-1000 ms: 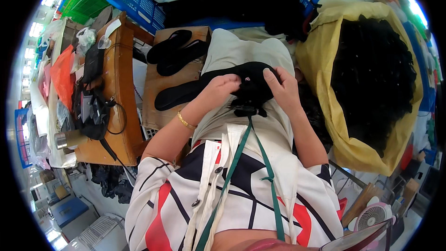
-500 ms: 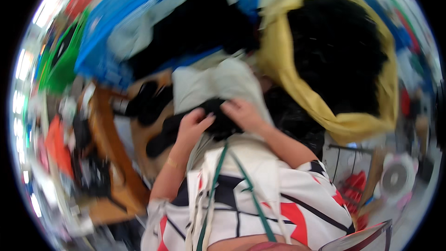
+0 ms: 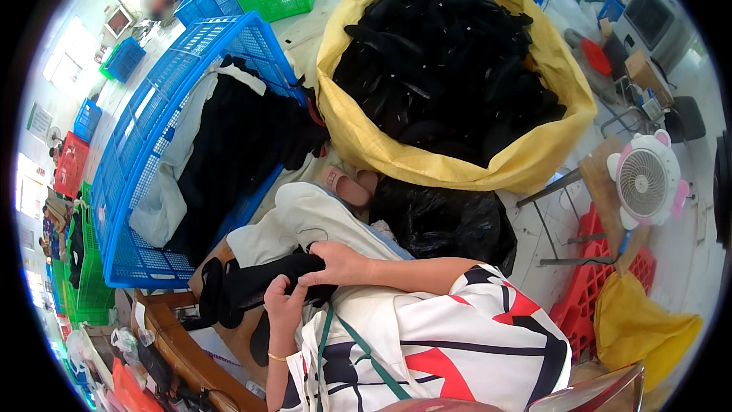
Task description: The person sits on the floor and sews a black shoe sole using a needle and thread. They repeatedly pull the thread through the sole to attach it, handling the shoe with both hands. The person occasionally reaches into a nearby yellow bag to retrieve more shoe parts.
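Observation:
My left hand (image 3: 284, 307) and my right hand (image 3: 335, 263) both grip a black piece of cloth (image 3: 263, 278) lying across my lap, over a pale grey-white cloth (image 3: 305, 217). The left hand has a thin gold bracelet at the wrist. The right hand pinches the black piece from above, while the left hand holds it from below. More black pieces (image 3: 210, 297) lie on a brown surface just left of my hands.
A large yellow sack (image 3: 358, 137) full of black pieces stands ahead. A blue crate (image 3: 145, 183) with dark and white cloth sits at left, a black plastic bag (image 3: 446, 221) by my right arm. A small white fan (image 3: 648, 183) and red crates (image 3: 602, 290) are at right. A wooden bench edge (image 3: 175, 343) lies lower left.
The view has swung to the right and up, so the yellow sack and blue crate now fill the top. Both hands stay on the black piece in my lap.

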`<state>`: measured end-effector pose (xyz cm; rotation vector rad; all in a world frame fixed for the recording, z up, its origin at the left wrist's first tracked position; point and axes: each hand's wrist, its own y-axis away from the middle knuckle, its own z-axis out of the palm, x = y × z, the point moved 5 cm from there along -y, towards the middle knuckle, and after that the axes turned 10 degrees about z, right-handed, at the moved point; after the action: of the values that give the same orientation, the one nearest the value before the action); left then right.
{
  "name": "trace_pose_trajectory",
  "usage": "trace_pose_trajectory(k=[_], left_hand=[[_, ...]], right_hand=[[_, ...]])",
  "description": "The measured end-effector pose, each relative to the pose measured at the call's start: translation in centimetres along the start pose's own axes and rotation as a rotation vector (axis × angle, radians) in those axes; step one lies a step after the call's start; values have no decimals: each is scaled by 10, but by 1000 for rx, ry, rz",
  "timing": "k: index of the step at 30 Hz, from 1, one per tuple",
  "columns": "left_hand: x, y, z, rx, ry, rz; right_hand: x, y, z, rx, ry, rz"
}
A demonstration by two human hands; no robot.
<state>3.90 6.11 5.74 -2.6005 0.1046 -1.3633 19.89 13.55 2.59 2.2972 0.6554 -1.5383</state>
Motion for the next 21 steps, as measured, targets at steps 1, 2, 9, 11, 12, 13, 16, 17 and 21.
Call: trace_pose_trajectory(k=[1, 2, 9, 11, 12, 13, 16, 17, 21], left_hand=[[-5, 0, 1, -28, 76, -31], [-12, 0, 3, -58, 153, -61], [-2, -11, 16, -164, 139, -1], [6, -11, 16, -202, 40, 19], [21, -16, 18, -152, -3, 124], [40, -20, 22, -95, -50, 223], [71, -25, 16, 41, -117, 414], [70, -25, 13, 81, -105, 402], [32, -19, 6, 133, 7, 209]], right_hand=[[2, 0, -1, -24, -7, 5], [7, 0, -3, -56, -69, 55], [29, 13, -12, -140, -195, 189], [32, 18, -19, -133, -255, 241], [32, 18, -26, -128, -277, 263], [28, 17, -41, -78, -279, 207], [34, 19, -99, 63, -651, 283], [44, 19, -126, 220, -639, 229], [69, 18, -232, 772, -1229, 172]])
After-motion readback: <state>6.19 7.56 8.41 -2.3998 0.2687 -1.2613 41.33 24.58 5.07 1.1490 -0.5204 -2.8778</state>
